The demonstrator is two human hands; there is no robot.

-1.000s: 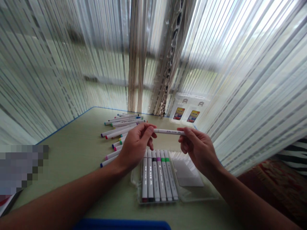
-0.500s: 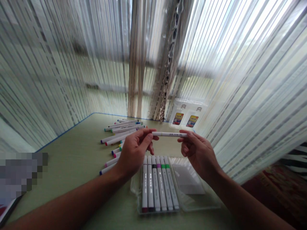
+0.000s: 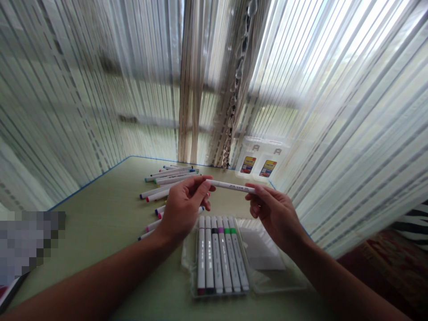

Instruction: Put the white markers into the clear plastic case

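Observation:
Between my two hands a white marker is held up, lying nearly level with its right end slightly lower. My left hand pinches the left end between thumb and fingers. The right end sits in the pinch of my right hand, whose fingertips cover that tip. Below them lies an open clear plastic case. A row of several white markers fills its left part, some with black, purple or green bands. The case's clear lid is folded out to the right.
Loose white markers with coloured ends lie on the pale green table, partly behind my left hand. Two clear cases with labels stand at the back against the string curtain. A blurred-out object is at the left edge.
The marker has tilted, its right end dropping a little. Both hands have shifted slightly left, still gripping its ends.

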